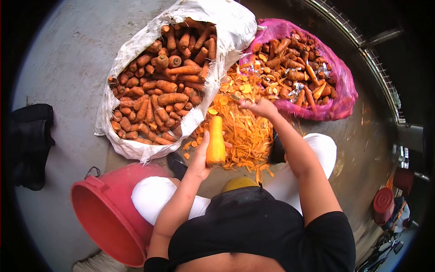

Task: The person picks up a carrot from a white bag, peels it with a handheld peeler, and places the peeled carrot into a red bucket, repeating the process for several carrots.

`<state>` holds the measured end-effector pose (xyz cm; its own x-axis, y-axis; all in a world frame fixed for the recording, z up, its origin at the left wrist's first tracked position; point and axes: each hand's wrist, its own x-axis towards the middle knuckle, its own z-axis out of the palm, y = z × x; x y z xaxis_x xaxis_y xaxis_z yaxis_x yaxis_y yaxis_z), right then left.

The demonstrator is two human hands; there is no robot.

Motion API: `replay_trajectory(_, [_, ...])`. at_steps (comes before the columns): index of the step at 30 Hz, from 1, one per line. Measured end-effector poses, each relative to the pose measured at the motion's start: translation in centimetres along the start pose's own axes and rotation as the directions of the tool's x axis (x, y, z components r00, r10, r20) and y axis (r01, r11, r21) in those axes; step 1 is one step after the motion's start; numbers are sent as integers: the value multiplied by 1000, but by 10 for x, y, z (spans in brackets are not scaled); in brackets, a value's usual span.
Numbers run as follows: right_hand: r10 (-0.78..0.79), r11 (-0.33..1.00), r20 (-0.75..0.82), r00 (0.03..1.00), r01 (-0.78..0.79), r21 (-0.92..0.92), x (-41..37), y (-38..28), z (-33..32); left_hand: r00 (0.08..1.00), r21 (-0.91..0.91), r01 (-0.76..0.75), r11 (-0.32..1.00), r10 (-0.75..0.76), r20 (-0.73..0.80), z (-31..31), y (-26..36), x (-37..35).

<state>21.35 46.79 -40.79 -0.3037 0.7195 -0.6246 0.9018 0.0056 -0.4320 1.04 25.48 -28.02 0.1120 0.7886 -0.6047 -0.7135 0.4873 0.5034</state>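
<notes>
My left hand [199, 156] is wrapped round a thick peeled carrot [216, 140], bright orange and held upright over the floor. Ahead and to the right, my right hand [260, 108] is closed above a heap of orange peelings [244, 140]. A small dark tip shows just beyond its fingers, too small to tell what it belongs to. Unpeeled, dirt-streaked carrots [167, 86] fill a white woven sack [118, 81] in front of the left hand. Beyond the right hand, a pink mesh sack [342, 86] holds carrot pieces and scraps [294, 63].
A red bucket [108, 213] lies on its side by my left leg. Several cut carrot ends lie beside the peelings. A black item [34, 145] is at the far left. At the right stand another red bucket [384, 204] and a person [401, 217].
</notes>
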Motion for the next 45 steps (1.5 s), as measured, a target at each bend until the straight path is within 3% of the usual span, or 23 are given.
replay_trajectory(3, [-167, 983, -24, 986, 165, -84, 5, 6, 18, 994, -84, -68, 994, 60, -91, -12, -2, 4])
replay_trajectory(7, [-64, 991, -199, 978, 39, -126, 21, -5, 30, 975, -169, -159, 973, 128, -181, -17, 0, 3])
replay_trajectory(10, [-163, 980, -371, 914, 109, -164, 46, 25, 64, 960, -203, -199, 959, 149, -236, -25, 1, 7])
replay_trajectory(11, [-41, 987, -305, 952, -8, -160, 39, 22, 67, 957, -220, -207, 953, 150, -249, -25, 4, 5])
replay_trajectory(15, [-4, 967, -300, 954, -73, -244, 36, 41, 97, 948, -248, -261, 933, 199, -248, -38, 1, 8])
replay_trajectory(20, [-1, 958, -283, 959, -80, -274, 22, 33, 90, 951, -322, -293, 900, 241, -193, -38, 7, 7])
replay_trajectory(21, [29, 977, -239, 970, -78, -199, 18, 32, 85, 948, -314, -310, 898, 264, -180, -45, 3, 10])
replay_trajectory(23, [35, 995, -346, 938, -63, -72, 7, 24, 80, 952, -317, -302, 899, 302, -52, -47, 5, 10])
replay_trajectory(24, [86, 989, -247, 965, -54, 135, 0, 20, 76, 944, -291, -322, 901, 329, -27, -45, 5, 10])
replay_trajectory(26, [110, 850, -33, 993, -77, 521, -21, -3, 54, 921, -239, -369, 898, 387, 33, -38, 7, 7])
replay_trajectory(27, [87, 713, -32, 996, -40, 700, -39, -20, 51, 921, -261, -357, 897, 384, 63, -33, 8, 3])
replay_trajectory(29, [12, 572, 98, 995, -87, 816, -65, -42, 48, 915, -302, -329, 895, 381, 132, -18, 11, -5])
replay_trajectory(30, [-101, 483, 194, 976, -122, 867, -81, -49, 43, 906, -307, -338, 889, 396, 150, -10, 12, -10])
replay_trajectory(31, [-106, 398, 250, 962, -189, 898, -95, -58, 45, 895, -312, -348, 884, 412, 170, -3, 10, -17])
replay_trajectory(32, [-299, 149, 214, 930, -176, 973, -132, -81, 33, 884, -317, -357, 878, 428, 190, 4, 9, -23])
replay_trajectory(33, [-396, 58, 275, 876, -275, 960, -142, -79, 34, 873, -263, -394, 881, 448, 192, 10, 7, -27])
replay_trajectory(35, [-608, -47, 243, 756, -340, 939, -163, -75, 30, 849, -155, -471, 868, 494, 188, 16, 1, -34])
replay_trajectory(38, [-546, -30, 189, 816, -245, 969, -185, -83, 17, 844, -77, -453, 888, 455, 285, 25, -2, -49])
replay_trajectory(41, [-396, -5, 155, 905, -171, 985, -200, -80, 10, 851, 20, -360, 933, 320, 416, 35, -1, -76])
replay_trajectory(43, [-431, 89, 85, 899, -52, 995, -207, -73, -2, 832, 43, -276, 960, 216, 510, 37, 4, -88])
replay_trajectory(45, [-461, 198, -67, 885, 176, 964, -213, -76, -8, 819, 142, -280, 949, 159, 552, 29, 5, -90])
